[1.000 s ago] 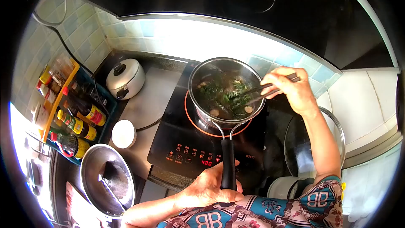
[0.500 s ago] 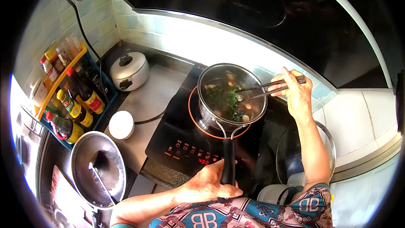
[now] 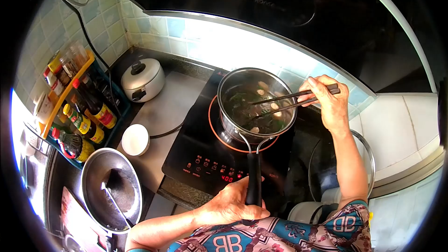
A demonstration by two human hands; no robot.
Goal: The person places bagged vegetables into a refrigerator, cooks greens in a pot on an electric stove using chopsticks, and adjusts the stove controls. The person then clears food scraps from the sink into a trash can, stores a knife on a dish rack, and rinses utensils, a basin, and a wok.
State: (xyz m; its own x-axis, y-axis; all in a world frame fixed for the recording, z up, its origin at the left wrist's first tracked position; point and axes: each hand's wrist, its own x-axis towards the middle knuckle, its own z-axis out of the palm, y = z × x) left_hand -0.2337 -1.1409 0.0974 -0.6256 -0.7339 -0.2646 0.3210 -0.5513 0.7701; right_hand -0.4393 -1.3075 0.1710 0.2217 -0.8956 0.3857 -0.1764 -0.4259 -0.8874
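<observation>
A steel saucepan [image 3: 227,120] sits on the lit induction cooktop [image 3: 186,147], its black handle [image 3: 253,177] pointing toward me. My left hand [image 3: 235,200] is wrapped round that handle near its end. Dark broth [image 3: 242,94] fills the pan, with green leaves and several pale pieces in it. Between the fingers of my right hand [image 3: 330,100] is a pair of dark chopsticks [image 3: 298,97], held above the pan's right rim. Their tips reach into the broth, slightly apart, and the very ends are under the surface.
Left of the cooktop are a lidded pot [image 3: 143,80], a white bowl [image 3: 136,140] and a wok [image 3: 112,191] with a utensil inside. A rack [image 3: 70,94] of sauce bottles stands at the far left. A glass lid [image 3: 317,168] leans at the right, and a dark range hood [image 3: 280,14] overhangs the back.
The greens that were bunched near the chopstick tips at the surface have sunk and spread in the broth. The tips have moved left and lower. My left hand keeps its grip.
</observation>
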